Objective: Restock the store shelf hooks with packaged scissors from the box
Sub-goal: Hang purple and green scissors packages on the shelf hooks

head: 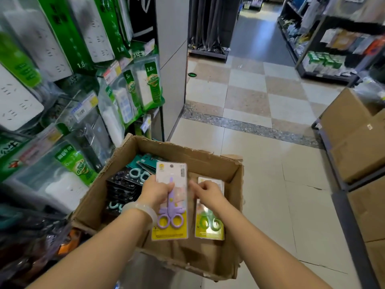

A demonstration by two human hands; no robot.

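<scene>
**Still picking from the box, nothing hung yet**

Leftmost, we see shelf hooks (62, 97) loaded with power strip packs (145, 84); no scissors hang there in view. Next, the cardboard box (208, 161) is in front of us, with dark and teal scissor packs (133, 180) stacked at its left side. Our left hand (155, 191) grips the purple scissors pack (171, 202), thumb curled over its front, held above the box. Our right hand (208, 193) has fingers curled down onto the green scissors pack (209, 223) lying in the box; we can't tell if it is actually gripped. Judgement: early stage, one pack lifted, hanging not started, plenty of stock left.
</scene>
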